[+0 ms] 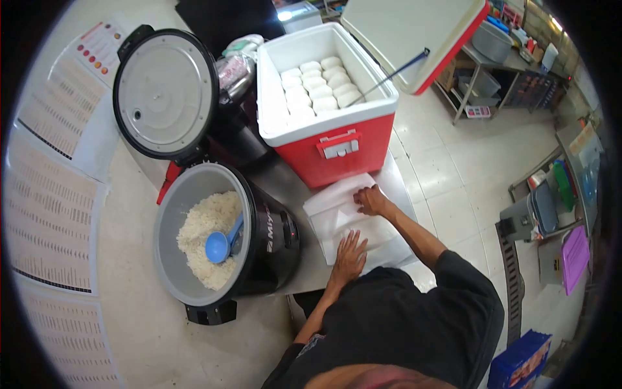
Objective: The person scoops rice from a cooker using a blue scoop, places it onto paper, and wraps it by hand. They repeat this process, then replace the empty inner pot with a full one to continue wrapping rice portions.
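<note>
White sheets of wrapping paper (324,202) lie on the steel table, in front of the red cooler. My left hand (350,256) rests on the paper's near part, fingers stretched out and apart. Farther up the sheet, my right hand (371,200) has its fingers bent down and closed on the paper. A pale raised shape (366,232) shows between my hands; whether it is folded paper or something wrapped, I cannot make out. Left of my hands, an open black rice cooker (275,240) holds cooked rice (206,223) with a blue scoop (218,246) in it.
The red cooler (350,152) holds rows of white wrapped bundles (317,87); its lid (414,39) is raised. The cooker's round lid (165,94) stands open. Printed sheets (55,201) hang on the left wall. Shelves and a purple lid (575,259) are at right.
</note>
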Demonstrator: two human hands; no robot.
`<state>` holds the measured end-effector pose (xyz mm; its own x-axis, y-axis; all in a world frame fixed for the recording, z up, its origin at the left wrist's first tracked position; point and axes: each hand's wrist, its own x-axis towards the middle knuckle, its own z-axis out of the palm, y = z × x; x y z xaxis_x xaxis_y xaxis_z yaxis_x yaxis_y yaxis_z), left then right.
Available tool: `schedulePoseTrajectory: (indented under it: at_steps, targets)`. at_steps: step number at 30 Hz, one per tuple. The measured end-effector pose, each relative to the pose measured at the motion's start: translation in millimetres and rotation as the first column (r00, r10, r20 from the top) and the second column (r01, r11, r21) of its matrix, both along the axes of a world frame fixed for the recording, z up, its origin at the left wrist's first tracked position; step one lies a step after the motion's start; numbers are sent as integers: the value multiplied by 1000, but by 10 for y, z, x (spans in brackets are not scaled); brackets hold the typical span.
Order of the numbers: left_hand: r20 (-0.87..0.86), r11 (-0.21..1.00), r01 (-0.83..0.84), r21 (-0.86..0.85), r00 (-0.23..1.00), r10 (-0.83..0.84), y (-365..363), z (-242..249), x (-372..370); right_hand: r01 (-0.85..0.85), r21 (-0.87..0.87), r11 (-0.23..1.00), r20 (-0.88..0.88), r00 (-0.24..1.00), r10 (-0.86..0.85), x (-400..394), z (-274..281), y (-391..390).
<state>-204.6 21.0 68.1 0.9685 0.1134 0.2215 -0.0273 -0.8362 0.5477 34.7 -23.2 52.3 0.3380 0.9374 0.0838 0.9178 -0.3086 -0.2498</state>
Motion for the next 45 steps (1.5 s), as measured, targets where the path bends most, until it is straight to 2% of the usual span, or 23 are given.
schedulePoseTrajectory:
  at_steps: [2, 6, 8, 10, 11, 15, 18, 20, 24, 26, 28, 30, 33, 36, 38, 39, 40, 42, 43, 45]
  targets:
    - [7, 1000, -4, 14, 1000, 4, -9, 22, -26, -7, 17, 1000, 10, 1000, 7, -25, 133, -33]
    - [27, 1000, -3, 5, 1000, 3, -26, -14, -18, -1, -46, 999, -162, 987, -7, -12, 257, -174]
    - [34, 1000, -11, 1, 999, 11, -27, -19, -11, -30, -29, 999, -109, 994, 27, -44, 297, -282]
    - [48, 1000, -16, -4, 999, 17, -25, -22, -4, 47, 162, 986, -143, 989, -23, -87, 333, -340]
    - [52, 1000, -21, -10, 998, 22, -30, -28, -14, 55, 111, 992, -176, 984, -35, -70, 355, -339]
    - [63, 997, -75, 4, 995, 75, -41, 16, -50, 78, 100, 992, -225, 973, -54, -40, 323, -260]
    - [56, 998, -65, 8, 996, 64, -21, 1, -74, 13, 60, 998, -269, 963, 3, -37, 436, -211]
    - [14, 998, -57, -4, 998, 57, -19, -21, -71, -48, 246, 968, -340, 931, 133, -49, 473, -237]
    - [29, 998, -56, -6, 998, 56, -21, -28, -55, -81, 260, 962, -409, 893, 186, -188, 650, -425]
    - [17, 998, -61, -33, 998, 61, -7, -20, -43, -81, 159, 984, -478, 866, 148, -279, 708, -565]
    - [49, 998, -55, -15, 997, 56, 5, -36, -40, -89, 196, 977, -467, 867, 173, -384, 700, -682]
    - [79, 999, -47, 2, 996, 47, 13, -62, -39, -98, 129, 987, -452, 880, 146, -484, 661, -773]
    - [51, 997, -73, -31, 996, 74, 23, -80, -65, -99, 135, 986, -415, 898, 147, -584, 541, -854]
    - [134, 990, -136, -45, 981, 141, 92, -37, -90, -91, 127, 988, -377, 917, 133, -597, 468, -883]
    - [289, 990, -142, -1, 948, 136, 215, -48, -103, -74, 131, 989, -368, 922, 118, -642, 428, -876]
    - [339, 969, -204, 143, 929, 145, 258, 15, -94, -80, 121, 989, -367, 922, 119, -628, 436, -864]
    - [340, 971, -193, 144, 931, 134, 272, 204, -60, -83, 109, 991, -370, 922, 118, -632, 433, -865]
    - [268, 860, -338, 382, 931, 247, 321, 526, 42, -83, 104, 991, -362, 925, 116, -617, 384, -847]
    - [262, 864, -328, 382, 935, 239, 415, 516, 94, -96, 99, 990, -352, 927, 125, -610, 380, -838]
    - [171, 925, -167, 342, 979, 113, 607, 407, 154, -84, 99, 991, -353, 929, 114, -610, 379, -828]
